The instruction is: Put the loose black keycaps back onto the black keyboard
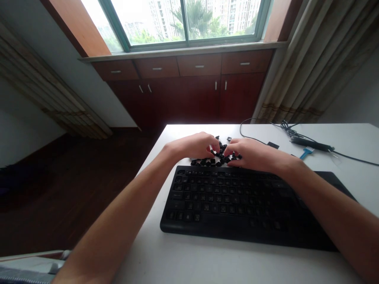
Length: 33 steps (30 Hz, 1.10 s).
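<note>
Small black keycaps (218,163) lie in a loose pile on the white table, just beyond the far edge of a black keyboard (204,198). At the pile's left side is my left hand (203,144), its fingers bent down among the keycaps, thumb and forefinger apart. My right hand (247,153) reaches in from the right, fingers curved and spread over the near keycaps. Both hands touch the pile, and I make out nothing firmly gripped in either. Many key positions on the keyboard look bare. My right forearm passes over the keyboard's right part and hides some of it.
On the right of the white table (357,148) are a blue brush (307,152), a long black object (312,143) and a bundled black cable (286,127). A small dark flat piece (272,145) lies beyond my right wrist. Red-brown cabinets (195,96) stand under the window.
</note>
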Available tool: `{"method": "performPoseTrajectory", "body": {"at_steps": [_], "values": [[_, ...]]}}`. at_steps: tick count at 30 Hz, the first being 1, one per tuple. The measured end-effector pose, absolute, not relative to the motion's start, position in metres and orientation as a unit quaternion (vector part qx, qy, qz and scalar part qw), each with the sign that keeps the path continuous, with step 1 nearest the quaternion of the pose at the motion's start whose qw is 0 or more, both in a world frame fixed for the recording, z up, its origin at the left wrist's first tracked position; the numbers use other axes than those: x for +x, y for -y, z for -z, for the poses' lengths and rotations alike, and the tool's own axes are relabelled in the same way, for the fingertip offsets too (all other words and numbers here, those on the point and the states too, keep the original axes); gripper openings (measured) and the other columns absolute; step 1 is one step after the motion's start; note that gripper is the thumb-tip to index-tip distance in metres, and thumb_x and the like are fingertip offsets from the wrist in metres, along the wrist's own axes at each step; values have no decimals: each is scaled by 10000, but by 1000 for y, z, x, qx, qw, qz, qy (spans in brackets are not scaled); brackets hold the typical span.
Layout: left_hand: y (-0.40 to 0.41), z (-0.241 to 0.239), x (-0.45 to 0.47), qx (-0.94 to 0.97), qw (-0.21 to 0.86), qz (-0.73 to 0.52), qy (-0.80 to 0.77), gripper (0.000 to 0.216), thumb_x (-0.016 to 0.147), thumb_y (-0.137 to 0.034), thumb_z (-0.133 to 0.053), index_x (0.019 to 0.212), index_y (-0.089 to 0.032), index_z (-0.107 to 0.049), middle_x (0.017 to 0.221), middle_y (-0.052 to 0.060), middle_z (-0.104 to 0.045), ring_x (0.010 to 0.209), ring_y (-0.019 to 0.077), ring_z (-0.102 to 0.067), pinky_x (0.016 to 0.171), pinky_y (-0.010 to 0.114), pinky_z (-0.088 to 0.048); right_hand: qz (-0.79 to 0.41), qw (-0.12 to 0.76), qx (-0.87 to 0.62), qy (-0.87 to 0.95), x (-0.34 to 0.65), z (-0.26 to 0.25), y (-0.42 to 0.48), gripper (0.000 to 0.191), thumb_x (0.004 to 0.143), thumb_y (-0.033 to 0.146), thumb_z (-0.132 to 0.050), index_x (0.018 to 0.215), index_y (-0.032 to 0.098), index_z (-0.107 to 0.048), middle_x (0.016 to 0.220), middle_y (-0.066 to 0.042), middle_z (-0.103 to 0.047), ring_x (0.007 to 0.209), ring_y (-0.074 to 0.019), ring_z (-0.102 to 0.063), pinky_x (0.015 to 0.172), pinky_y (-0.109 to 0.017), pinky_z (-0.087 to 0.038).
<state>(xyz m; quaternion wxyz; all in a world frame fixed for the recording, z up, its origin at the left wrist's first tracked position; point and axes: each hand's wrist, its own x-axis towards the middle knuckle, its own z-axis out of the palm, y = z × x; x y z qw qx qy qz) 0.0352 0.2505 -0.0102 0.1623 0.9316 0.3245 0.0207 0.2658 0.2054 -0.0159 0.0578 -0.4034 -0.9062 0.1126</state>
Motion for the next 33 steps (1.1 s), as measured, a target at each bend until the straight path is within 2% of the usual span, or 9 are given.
{"method": "performPoseTrajectory", "body": {"at_steps": [4, 8, 16, 24, 28, 33], "values": [[-252, 11, 33, 927, 186, -21, -325, 283, 782, -185, -699, 1058, -229, -746, 962, 18, -749, 790, 141, -680, 699, 210, -493, -111, 51, -397, 910, 264, 20, -206, 130, 854, 279, -645, 937, 258, -743, 896, -32, -735, 778, -195, -652, 690, -290, -445], [-251, 9, 33, 921, 213, -28, -326, 290, 779, -145, -675, 1049, -222, -749, 975, 17, -753, 821, 142, -696, 701, 202, -505, -116, 48, -408, 904, 265, 20, -206, 144, 865, 345, -641, 913, 258, -745, 845, -35, -750, 761, -207, -658, 669, -297, -447], [-249, 2, 30, 920, 220, -31, -321, 325, 795, -89, -606, 1058, -213, -752, 1017, 29, -755, 872, 151, -699, 741, 217, -521, -94, 61, -422, 900, 269, 22, -208, 198, 874, 356, -611, 968, 244, -745, 930, -64, -724, 819, -219, -651, 708, -309, -456], [-250, 3, 29, 921, 210, -4, -328, 330, 744, -150, -708, 1068, -205, -730, 1012, 27, -744, 839, 144, -685, 674, 196, -501, -87, 52, -430, 897, 266, 22, -204, 312, 892, 450, -606, 1093, 247, -730, 1007, -82, -683, 837, -235, -648, 715, -324, -445], [-253, 10, 30, 927, 185, -14, -327, 283, 749, -189, -707, 1029, -223, -736, 936, 12, -739, 783, 137, -671, 662, 200, -487, -68, 46, -429, 900, 262, 22, -203, 261, 889, 397, -610, 1043, 225, -730, 1015, -92, -674, 835, -233, -648, 723, -332, -437], [-252, 7, 30, 924, 183, -9, -335, 235, 783, -215, -678, 1009, -211, -741, 955, 24, -736, 787, 141, -665, 645, 202, -474, -66, 50, -423, 903, 261, 21, -202, 226, 870, 344, -611, 1015, 200, -708, 981, -74, -703, 825, -220, -641, 706, -328, -432]]}}
